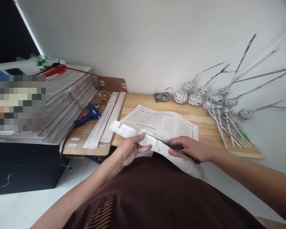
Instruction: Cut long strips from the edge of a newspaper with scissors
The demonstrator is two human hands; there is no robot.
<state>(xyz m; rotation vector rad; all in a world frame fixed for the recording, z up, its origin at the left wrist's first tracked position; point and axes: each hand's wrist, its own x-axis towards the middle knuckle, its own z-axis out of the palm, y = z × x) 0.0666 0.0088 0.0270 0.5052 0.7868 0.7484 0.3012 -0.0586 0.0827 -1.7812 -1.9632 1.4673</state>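
A newspaper sheet [154,119] lies partly on the wooden table and reaches over its front edge toward my body. My left hand [133,146] pinches the strip along its near side between thumb and fingers. Black-handled scissors [184,154] are in my right hand [189,148], fingers wrapped round the handles. Their blades point left along the line between the near strip [126,130] and the rest of the sheet. The blade tips are hard to make out against the print.
Left of the sheet, cut paper strips [105,117] and a blue glue gun [88,115] lie on a cardboard sheet [85,149]. A tall newspaper stack [71,98] stands further left. Woven paper gourds [195,97], rolled paper sticks [226,127] and a grey cloth lump [161,97] sit near the wall.
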